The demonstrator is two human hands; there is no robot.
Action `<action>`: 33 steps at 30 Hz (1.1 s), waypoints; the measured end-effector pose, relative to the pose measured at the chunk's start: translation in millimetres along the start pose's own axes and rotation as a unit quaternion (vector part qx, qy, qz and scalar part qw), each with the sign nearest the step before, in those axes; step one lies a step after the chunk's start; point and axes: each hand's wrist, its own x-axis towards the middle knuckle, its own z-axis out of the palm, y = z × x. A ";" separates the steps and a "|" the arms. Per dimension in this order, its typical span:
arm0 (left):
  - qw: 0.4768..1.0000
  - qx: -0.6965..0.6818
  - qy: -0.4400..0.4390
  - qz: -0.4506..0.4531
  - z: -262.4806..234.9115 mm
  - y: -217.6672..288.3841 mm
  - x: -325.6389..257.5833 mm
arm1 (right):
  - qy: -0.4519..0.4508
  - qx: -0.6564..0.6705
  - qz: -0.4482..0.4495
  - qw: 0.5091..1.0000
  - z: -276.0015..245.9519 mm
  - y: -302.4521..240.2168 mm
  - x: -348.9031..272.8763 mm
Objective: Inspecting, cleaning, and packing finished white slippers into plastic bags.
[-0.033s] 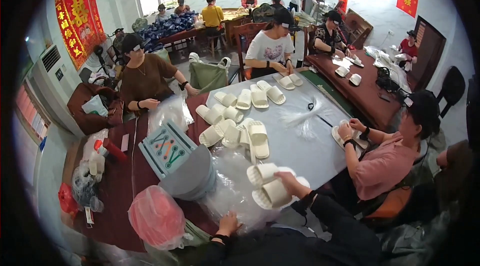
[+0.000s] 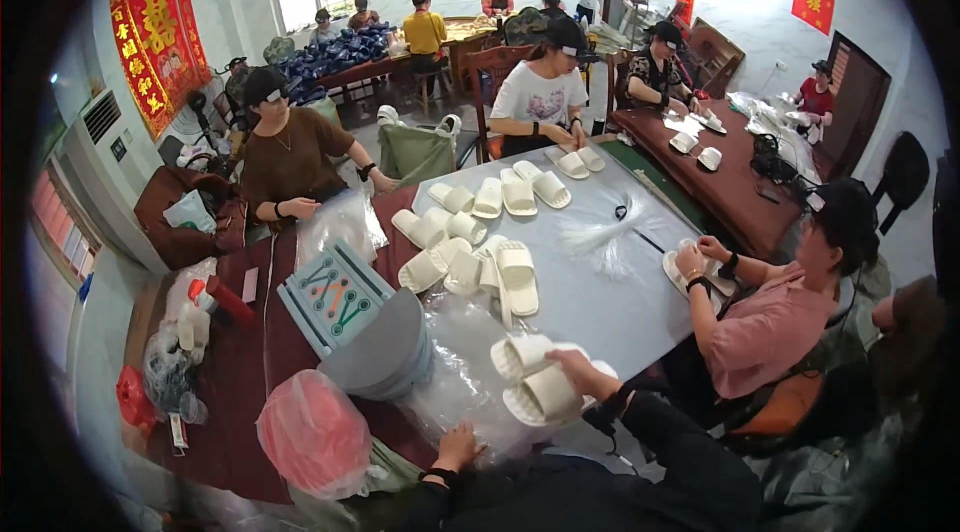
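My right hand (image 2: 584,375) grips a pair of cream slippers (image 2: 546,400) near the table's front edge, one slipper partly over the other. Against a heap of clear plastic bags (image 2: 455,387) rests my left hand (image 2: 460,446), its fingers apart; the exact contact with the film is hard to make out. Several more cream slippers (image 2: 517,277) lie in overlapping pairs on the grey tabletop (image 2: 625,307), just beyond the bags.
A grey stepped plastic stool (image 2: 375,357) and a pink bundle in clear plastic (image 2: 315,432) stand to my left. A red bottle (image 2: 230,300) lies farther left. Across the table sits a person in white (image 2: 540,97); a person in pink (image 2: 770,312) handles slippers at right.
My right hand and the slippers in it have shifted very slightly left and down. My left hand stays in place.
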 end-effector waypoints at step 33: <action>0.971 0.073 0.230 -0.008 -11.7 -19.8 -12.2 | -0.107 0.052 0.167 0.979 47.2 84.5 -82.6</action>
